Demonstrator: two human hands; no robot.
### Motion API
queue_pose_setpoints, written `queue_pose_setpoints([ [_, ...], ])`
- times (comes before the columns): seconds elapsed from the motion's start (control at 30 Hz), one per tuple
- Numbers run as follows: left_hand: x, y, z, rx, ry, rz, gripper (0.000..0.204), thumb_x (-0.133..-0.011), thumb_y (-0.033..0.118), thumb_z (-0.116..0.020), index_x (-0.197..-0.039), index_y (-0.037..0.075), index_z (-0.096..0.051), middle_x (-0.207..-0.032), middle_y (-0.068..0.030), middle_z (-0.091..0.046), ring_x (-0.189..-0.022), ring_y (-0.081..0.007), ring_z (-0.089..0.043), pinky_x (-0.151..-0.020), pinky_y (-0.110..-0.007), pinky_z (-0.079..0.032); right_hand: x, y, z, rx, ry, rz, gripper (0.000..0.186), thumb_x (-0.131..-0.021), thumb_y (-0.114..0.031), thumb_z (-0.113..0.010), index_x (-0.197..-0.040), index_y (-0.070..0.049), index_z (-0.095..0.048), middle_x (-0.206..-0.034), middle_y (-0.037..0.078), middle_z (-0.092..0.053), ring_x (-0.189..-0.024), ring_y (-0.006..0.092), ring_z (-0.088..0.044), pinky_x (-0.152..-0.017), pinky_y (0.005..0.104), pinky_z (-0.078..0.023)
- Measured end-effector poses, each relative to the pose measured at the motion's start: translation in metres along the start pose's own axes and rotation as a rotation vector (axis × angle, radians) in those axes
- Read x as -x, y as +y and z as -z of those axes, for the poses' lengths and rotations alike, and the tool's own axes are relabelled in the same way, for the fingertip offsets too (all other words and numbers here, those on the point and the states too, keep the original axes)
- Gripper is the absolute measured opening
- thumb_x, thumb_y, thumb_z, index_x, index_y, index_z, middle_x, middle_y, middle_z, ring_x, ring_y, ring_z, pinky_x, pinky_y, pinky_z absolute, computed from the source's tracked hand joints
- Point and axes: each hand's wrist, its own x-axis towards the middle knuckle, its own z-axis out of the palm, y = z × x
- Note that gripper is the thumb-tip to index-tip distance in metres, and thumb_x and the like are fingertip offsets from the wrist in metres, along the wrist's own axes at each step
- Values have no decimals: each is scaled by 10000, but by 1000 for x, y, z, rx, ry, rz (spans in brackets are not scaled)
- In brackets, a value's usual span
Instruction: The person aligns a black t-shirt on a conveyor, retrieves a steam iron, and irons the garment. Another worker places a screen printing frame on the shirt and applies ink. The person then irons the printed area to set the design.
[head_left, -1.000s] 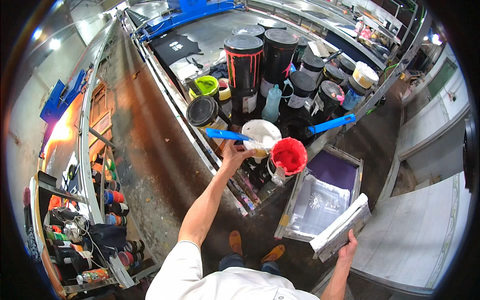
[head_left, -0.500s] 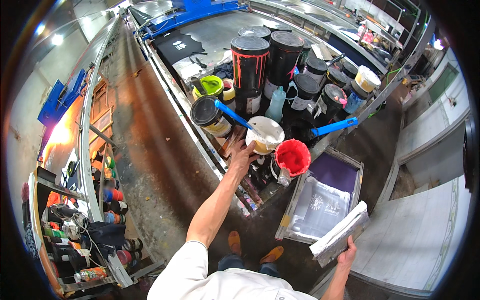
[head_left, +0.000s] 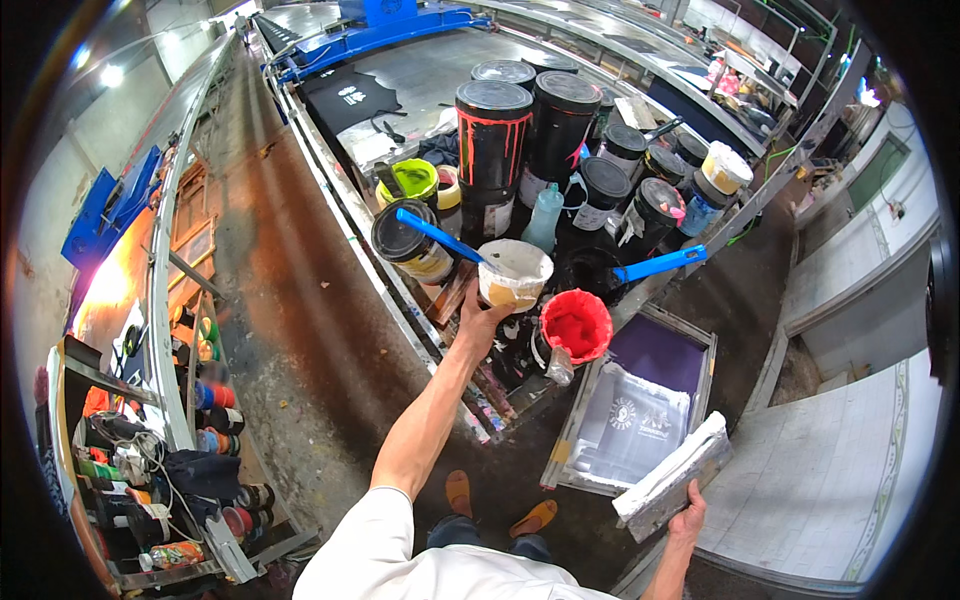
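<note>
My left hand (head_left: 478, 325) is closed around the lower side of a white ink tub (head_left: 515, 278), its rim thickly smeared with white. A blue-handled spatula (head_left: 436, 235) leans out of that tub toward the left. Low on the right, my right hand (head_left: 687, 515) grips a long block-shaped squeegee (head_left: 676, 477) coated in white ink. The squeegee is tilted, over the near right corner of a framed printing screen (head_left: 655, 440) with white ink spread on its mesh. Just right of the white tub stands a tub of red ink (head_left: 577, 327).
Several black ink jars (head_left: 494, 140) crowd the bench behind the tubs, near a lime-green tub (head_left: 415, 180) and a pale blue bottle (head_left: 544, 217). Another blue handle (head_left: 660, 263) sticks out over the bench edge. A shelf of bottles (head_left: 215, 410) stands at left.
The white tub in my left hand has shifted slightly left, and its spatula handle has swung further left. The view has moved a little; my right hand keeps its hold on the squeegee.
</note>
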Motion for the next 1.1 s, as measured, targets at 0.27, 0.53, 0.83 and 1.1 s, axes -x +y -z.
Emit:
queue_pose_setpoints([
  [0.27,-8,20,-11,74,-27,150,831,-732,-92,-725,-1429,129,-330,-1203,-67,-591,-974,-188,-621,-799,-322,-538,-1,4,6,62,7,66,359,-916,-157,-657,-1230,5,-593,-1198,97,-655,-1084,265,-620,-978,415,-478],
  [0.53,-6,32,-16,-56,-74,102,926,-669,0,-824,-1435,161,-329,-1279,-20,-538,-1081,-184,-585,-755,-318,-561,-9,6,26,55,-67,-26,390,-935,-204,-636,-1263,-3,-573,-1244,110,-635,-1127,280,-603,-998,428,-469],
  [0.83,-1,34,-20,61,-76,88,911,-678,-32,-815,-1423,107,-309,-1317,-85,-533,-1139,-260,-602,-878,-415,-578,5,-6,3,174,101,-126,444,-945,-198,-632,-1324,1,-513,-1263,119,-596,-1160,277,-547,-1014,415,-433],
  [1.1,-8,4,-15,28,26,22,960,-642,-30,-845,-1421,60,-290,-1301,-108,-530,-1166,-248,-570,-942,-386,-543,17,-7,-12,189,116,-74,489,-914,-183,-672,-1334,10,-513,-1285,123,-589,-1187,300,-534,-1037,430,-418],
])
